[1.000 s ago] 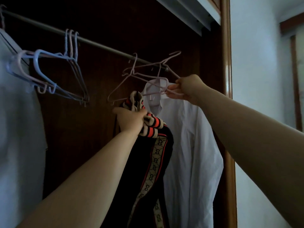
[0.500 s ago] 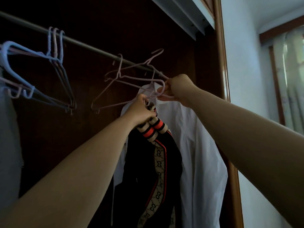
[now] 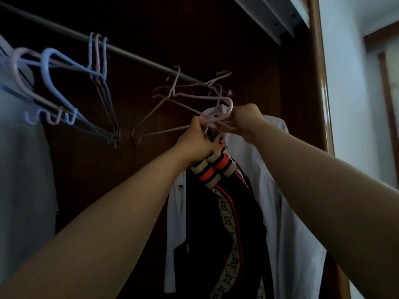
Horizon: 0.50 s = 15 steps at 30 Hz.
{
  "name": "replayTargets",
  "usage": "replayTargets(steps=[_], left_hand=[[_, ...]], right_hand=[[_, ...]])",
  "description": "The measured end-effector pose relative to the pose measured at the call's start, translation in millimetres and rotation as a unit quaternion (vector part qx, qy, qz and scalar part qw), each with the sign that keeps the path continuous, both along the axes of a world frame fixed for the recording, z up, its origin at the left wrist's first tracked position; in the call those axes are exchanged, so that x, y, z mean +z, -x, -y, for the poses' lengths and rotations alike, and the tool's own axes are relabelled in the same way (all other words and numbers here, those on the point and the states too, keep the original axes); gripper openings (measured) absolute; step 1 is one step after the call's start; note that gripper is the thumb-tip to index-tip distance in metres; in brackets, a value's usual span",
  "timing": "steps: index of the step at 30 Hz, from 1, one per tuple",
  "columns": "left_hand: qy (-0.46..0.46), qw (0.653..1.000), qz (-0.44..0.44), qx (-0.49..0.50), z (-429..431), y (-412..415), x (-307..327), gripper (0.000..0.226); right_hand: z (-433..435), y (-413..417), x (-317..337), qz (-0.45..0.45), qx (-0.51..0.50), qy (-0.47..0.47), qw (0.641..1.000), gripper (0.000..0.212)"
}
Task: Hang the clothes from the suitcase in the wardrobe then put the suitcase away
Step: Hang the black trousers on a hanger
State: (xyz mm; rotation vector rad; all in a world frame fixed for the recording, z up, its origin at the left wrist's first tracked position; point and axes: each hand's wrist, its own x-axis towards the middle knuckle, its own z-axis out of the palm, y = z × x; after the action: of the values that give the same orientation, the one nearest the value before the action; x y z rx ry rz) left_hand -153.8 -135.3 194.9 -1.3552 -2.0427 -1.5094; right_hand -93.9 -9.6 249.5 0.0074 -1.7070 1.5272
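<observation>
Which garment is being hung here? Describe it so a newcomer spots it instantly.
Follow the metal rail to its right end, where a white shirt hangs. In front of that shirt, gripped by the left hand, is the dark garment. Only it has cream, red and black striped ribbing and a patterned beige band.

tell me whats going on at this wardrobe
A person is hanging up clothes. Their left hand grips a dark jacket by its striped collar and holds it up to a pink hanger, which the right hand holds just below the rail. The jacket is not yet on the hanger. A white shirt hangs behind it, and spare hangers hang further left.
</observation>
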Motion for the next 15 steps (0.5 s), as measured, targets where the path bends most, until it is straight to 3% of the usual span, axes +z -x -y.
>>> replayTargets(steps=[5, 11, 15], left_hand=[[-0.002, 1.000, -0.013, 0.005, 8, -4, -1, 0.053], [-0.024, 0.999, 0.037, -0.002, 0, -10, -18, 0.089], [-0.065, 0.994, 0.084, -0.024, -4, -16, -36, 0.087]], right_hand=[[-12, 0, -12, -0.017, -0.053, -0.032, 0.998, 0.020], [-29, -33, -30, -0.011, -0.077, -0.028, 0.997, 0.022], [-45, -62, -48, 0.008, -0.114, -0.047, 0.992, 0.020]])
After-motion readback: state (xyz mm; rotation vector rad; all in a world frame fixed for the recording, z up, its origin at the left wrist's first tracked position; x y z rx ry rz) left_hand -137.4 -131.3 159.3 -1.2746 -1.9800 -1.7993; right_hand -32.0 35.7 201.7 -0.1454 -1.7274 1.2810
